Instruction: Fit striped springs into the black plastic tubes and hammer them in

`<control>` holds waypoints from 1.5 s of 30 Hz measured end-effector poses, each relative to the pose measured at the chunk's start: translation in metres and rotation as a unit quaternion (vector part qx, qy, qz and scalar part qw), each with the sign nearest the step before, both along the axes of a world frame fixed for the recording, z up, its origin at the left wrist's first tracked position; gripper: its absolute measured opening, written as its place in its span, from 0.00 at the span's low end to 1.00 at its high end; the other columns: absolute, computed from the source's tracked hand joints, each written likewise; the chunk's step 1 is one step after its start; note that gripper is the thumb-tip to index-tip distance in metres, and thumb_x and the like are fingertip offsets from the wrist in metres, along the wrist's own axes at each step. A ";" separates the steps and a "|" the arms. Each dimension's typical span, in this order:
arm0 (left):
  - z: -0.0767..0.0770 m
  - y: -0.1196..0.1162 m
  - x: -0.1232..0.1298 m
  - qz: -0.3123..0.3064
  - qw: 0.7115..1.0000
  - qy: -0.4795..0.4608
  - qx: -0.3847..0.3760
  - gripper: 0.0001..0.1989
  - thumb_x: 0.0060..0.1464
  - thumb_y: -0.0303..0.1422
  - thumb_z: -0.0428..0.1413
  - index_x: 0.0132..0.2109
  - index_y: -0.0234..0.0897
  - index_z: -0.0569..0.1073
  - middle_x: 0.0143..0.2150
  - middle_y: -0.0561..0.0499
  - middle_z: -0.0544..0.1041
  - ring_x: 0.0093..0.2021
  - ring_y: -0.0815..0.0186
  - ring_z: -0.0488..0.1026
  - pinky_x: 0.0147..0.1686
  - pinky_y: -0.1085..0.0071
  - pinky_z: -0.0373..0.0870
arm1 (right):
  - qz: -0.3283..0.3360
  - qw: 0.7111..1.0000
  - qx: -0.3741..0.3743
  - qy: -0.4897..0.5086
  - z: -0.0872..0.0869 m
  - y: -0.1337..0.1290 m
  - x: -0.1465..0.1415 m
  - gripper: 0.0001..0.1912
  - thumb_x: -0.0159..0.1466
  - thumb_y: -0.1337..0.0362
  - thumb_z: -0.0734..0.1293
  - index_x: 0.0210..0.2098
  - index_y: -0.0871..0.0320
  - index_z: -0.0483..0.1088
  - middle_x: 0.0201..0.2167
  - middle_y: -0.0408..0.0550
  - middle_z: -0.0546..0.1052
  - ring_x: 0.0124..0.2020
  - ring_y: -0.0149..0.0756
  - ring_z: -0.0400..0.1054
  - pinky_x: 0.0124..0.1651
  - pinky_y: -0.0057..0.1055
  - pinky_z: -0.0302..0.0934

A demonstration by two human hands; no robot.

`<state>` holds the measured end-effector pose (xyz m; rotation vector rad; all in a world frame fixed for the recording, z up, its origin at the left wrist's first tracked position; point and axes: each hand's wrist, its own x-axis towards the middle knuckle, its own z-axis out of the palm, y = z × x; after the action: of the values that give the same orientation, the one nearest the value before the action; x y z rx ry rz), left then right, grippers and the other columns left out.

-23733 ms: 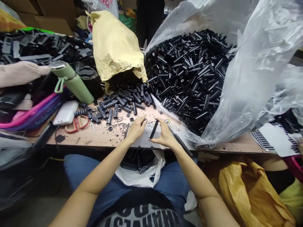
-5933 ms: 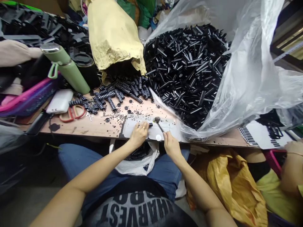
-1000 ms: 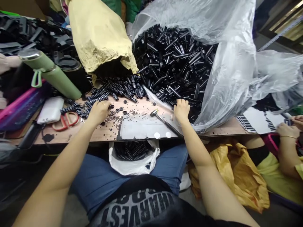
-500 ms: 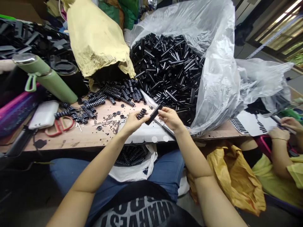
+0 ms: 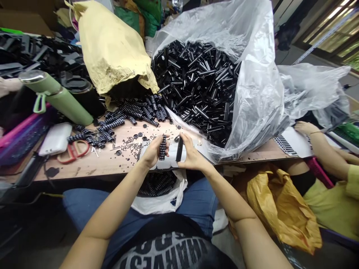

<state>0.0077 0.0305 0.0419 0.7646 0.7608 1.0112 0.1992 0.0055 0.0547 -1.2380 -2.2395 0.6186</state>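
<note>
Wooden table (image 5: 97, 160) crosses the middle of the frame. At its centre the hands are apart, each clamped on something: the left hand (image 5: 153, 152) on a patterned roller (image 5: 162, 149), the right hand (image 5: 193, 156) on a black tube (image 5: 180, 149), thumb and finger at its ends. More rollers (image 5: 140, 110) lie above left, scissors (image 5: 74, 149) farther left, a yellow bag (image 5: 114, 48) upper left, a plastic bag (image 5: 255, 86) of tubes upper right.

Tan workbench (image 5: 92, 163) under red-handled scissors (image 5: 74, 150), patterned black rods (image 5: 136, 108), tiny dark bits (image 5: 136, 148), pale board (image 5: 172, 151)
</note>
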 end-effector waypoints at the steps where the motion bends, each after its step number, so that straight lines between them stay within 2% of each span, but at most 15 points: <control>1: -0.001 0.000 0.000 0.007 1.000 -0.017 -0.012 0.21 0.53 0.47 0.58 0.46 0.35 0.70 0.28 0.55 0.70 0.21 0.73 0.68 0.21 0.75 0.68 | 0.003 1.000 -0.004 0.002 -0.002 -0.004 0.000 0.61 0.46 0.66 0.73 0.69 0.59 0.33 0.68 0.63 0.45 0.70 0.53 0.37 0.69 0.53 0.42; 4: -0.002 -0.003 0.003 0.023 0.999 -0.028 -0.014 0.21 0.53 0.46 0.58 0.45 0.34 0.71 0.23 0.57 0.67 0.15 0.76 0.61 0.12 0.80 0.56 | 0.000 1.000 0.002 0.029 -0.004 -0.014 -0.003 0.61 0.46 0.65 0.74 0.68 0.59 0.35 0.66 0.63 0.46 0.70 0.53 0.38 0.69 0.52 0.45; 7: -0.004 -0.007 0.009 0.035 0.999 -0.009 -0.009 0.25 0.53 0.47 0.57 0.53 0.37 0.69 0.19 0.61 0.63 0.11 0.77 0.55 0.09 0.81 0.47 | 0.021 0.998 0.013 0.058 0.003 -0.018 -0.008 0.59 0.46 0.64 0.75 0.68 0.56 0.36 0.66 0.61 0.48 0.70 0.51 0.39 0.68 0.51 0.48; 10: -0.007 -0.011 0.015 0.067 0.997 0.013 -0.020 0.24 0.54 0.45 0.56 0.55 0.38 0.70 0.20 0.59 0.68 0.12 0.76 0.60 0.11 0.80 0.53 | 0.064 0.995 0.025 0.069 0.008 -0.017 -0.014 0.60 0.46 0.64 0.76 0.67 0.55 0.36 0.67 0.60 0.46 0.70 0.51 0.38 0.69 0.52 0.43; 13: -0.007 -0.014 0.020 0.104 0.994 0.012 -0.038 0.18 0.51 0.40 0.58 0.46 0.34 0.75 0.25 0.54 0.74 0.18 0.72 0.69 0.17 0.76 0.66 | 0.086 0.992 0.025 0.084 0.006 -0.015 -0.018 0.59 0.47 0.63 0.76 0.67 0.55 0.37 0.68 0.60 0.46 0.71 0.51 0.38 0.70 0.51 0.40; 15: -0.003 -0.015 0.023 0.097 0.994 0.008 -0.055 0.17 0.49 0.40 0.59 0.42 0.33 0.75 0.25 0.54 0.74 0.19 0.69 0.71 0.18 0.73 0.70 | 0.092 0.990 0.017 0.104 0.002 -0.014 -0.019 0.58 0.48 0.65 0.75 0.68 0.55 0.36 0.69 0.59 0.45 0.71 0.50 0.38 0.71 0.49 0.41; 21: 0.007 -0.019 0.030 0.078 0.994 0.025 -0.074 0.19 0.47 0.43 0.61 0.39 0.32 0.72 0.22 0.54 0.72 0.16 0.68 0.71 0.15 0.74 0.69 | 0.079 0.985 -0.024 0.152 -0.013 -0.010 -0.018 0.61 0.47 0.66 0.76 0.68 0.53 0.35 0.68 0.57 0.45 0.70 0.49 0.40 0.71 0.47 0.42; 29: 0.002 -0.010 0.034 0.054 0.991 0.085 -0.089 0.17 0.52 0.44 0.59 0.36 0.31 0.72 0.20 0.54 0.70 0.16 0.69 0.70 0.17 0.73 0.70 | 0.010 0.987 -0.011 0.157 -0.025 -0.010 -0.025 0.61 0.44 0.64 0.78 0.67 0.56 0.39 0.65 0.59 0.52 0.67 0.48 0.48 0.68 0.46 0.49; 31: -0.005 -0.008 0.032 0.044 0.989 0.119 -0.069 0.17 0.55 0.44 0.55 0.37 0.31 0.73 0.22 0.52 0.70 0.19 0.68 0.70 0.21 0.71 0.72 | -0.007 0.991 -0.006 0.132 -0.029 -0.009 -0.029 0.60 0.43 0.65 0.77 0.67 0.57 0.40 0.64 0.59 0.53 0.67 0.49 0.48 0.68 0.47 0.50; 33: -0.015 -0.009 0.028 0.051 0.980 0.195 0.005 0.17 0.57 0.42 0.53 0.43 0.31 0.75 0.28 0.49 0.73 0.25 0.66 0.73 0.29 0.67 0.74 | -0.035 0.994 0.000 0.102 -0.038 -0.008 -0.035 0.60 0.43 0.65 0.76 0.67 0.59 0.41 0.63 0.60 0.55 0.66 0.51 0.49 0.67 0.49 0.49; 35: -0.030 -0.013 0.025 0.073 0.937 0.315 0.133 0.18 0.56 0.38 0.54 0.50 0.32 0.75 0.36 0.46 0.74 0.35 0.63 0.74 0.40 0.63 0.73 | -0.069 0.995 0.007 0.074 -0.050 -0.009 -0.043 0.58 0.43 0.64 0.75 0.66 0.62 0.42 0.62 0.64 0.56 0.65 0.54 0.49 0.67 0.52 0.48; 37: -0.046 -0.018 0.023 0.073 0.862 0.435 0.250 0.23 0.53 0.32 0.56 0.57 0.31 0.72 0.41 0.43 0.72 0.42 0.60 0.72 0.47 0.61 0.70 | -0.097 0.994 0.006 0.044 -0.063 -0.011 -0.048 0.53 0.47 0.63 0.73 0.66 0.66 0.44 0.61 0.67 0.57 0.65 0.54 0.50 0.66 0.53 0.47; 39: -0.061 -0.022 0.020 0.045 0.791 0.521 0.317 0.25 0.53 0.28 0.55 0.59 0.29 0.69 0.41 0.41 0.72 0.43 0.58 0.71 0.47 0.62 0.68 | -0.105 0.994 0.000 0.005 -0.070 -0.013 -0.047 0.49 0.51 0.63 0.71 0.66 0.68 0.45 0.62 0.68 0.57 0.64 0.53 0.50 0.65 0.51 0.49; 42: -0.073 -0.024 0.013 -0.005 0.702 0.594 0.392 0.19 0.59 0.26 0.49 0.56 0.30 0.71 0.42 0.39 0.74 0.42 0.58 0.71 0.45 0.62 0.67 | -0.157 0.983 0.001 -0.096 -0.065 -0.009 -0.024 0.41 0.56 0.60 0.70 0.64 0.63 0.51 0.61 0.64 0.60 0.62 0.53 0.53 0.62 0.50 0.52; 45: -0.077 -0.024 0.004 -0.015 0.619 0.636 0.460 0.18 0.63 0.27 0.45 0.55 0.35 0.72 0.45 0.39 0.76 0.44 0.57 0.70 0.46 0.58 0.63 | -0.272 0.931 -0.026 -0.242 -0.047 0.000 0.011 0.20 0.64 0.60 0.64 0.52 0.63 0.66 0.52 0.65 0.69 0.55 0.55 0.60 0.54 0.49 0.56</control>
<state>0.0117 0.0068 -0.0348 2.5494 1.3944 0.6330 0.2098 0.0054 0.0076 -2.1145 -2.0804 0.1632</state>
